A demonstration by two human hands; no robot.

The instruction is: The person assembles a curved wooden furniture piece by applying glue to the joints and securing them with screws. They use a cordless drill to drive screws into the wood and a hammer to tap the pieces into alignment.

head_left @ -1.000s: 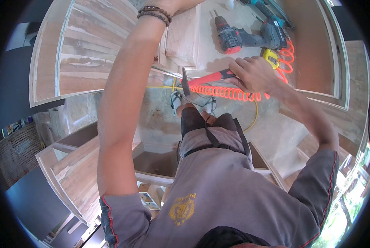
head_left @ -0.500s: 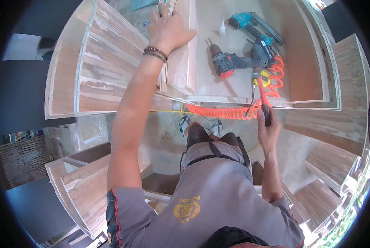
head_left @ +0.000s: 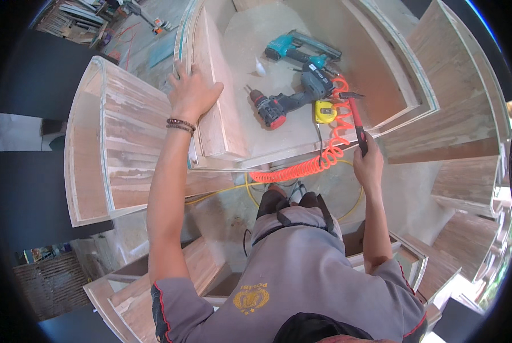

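Observation:
My left hand (head_left: 193,94) rests on the upper edge of a curved wooden cabinet (head_left: 224,123), fingers apart over the rim and thumb spread to the right. In my right hand (head_left: 369,163) is a hammer (head_left: 356,117) with a red shaft and black grip, its head raised over the cabinet's right part. Inside the cabinet lie a cordless drill (head_left: 284,106), a teal nail gun (head_left: 296,50) and a yellow tape measure (head_left: 325,112). A small white bottle with a pointed tip (head_left: 260,68) lies left of the nail gun.
A coiled orange air hose (head_left: 301,171) hangs over the cabinet's near edge. A yellow hose (head_left: 210,197) runs across the floor by my feet. More curved wooden cabinets stand at left (head_left: 133,137), right (head_left: 459,108) and near left (head_left: 153,280).
The view has shifted, so the cabinet and tools appear lower and further left. My right hand has moved the hammer away from the tape measure, to its right. My left hand stays on the cabinet edge.

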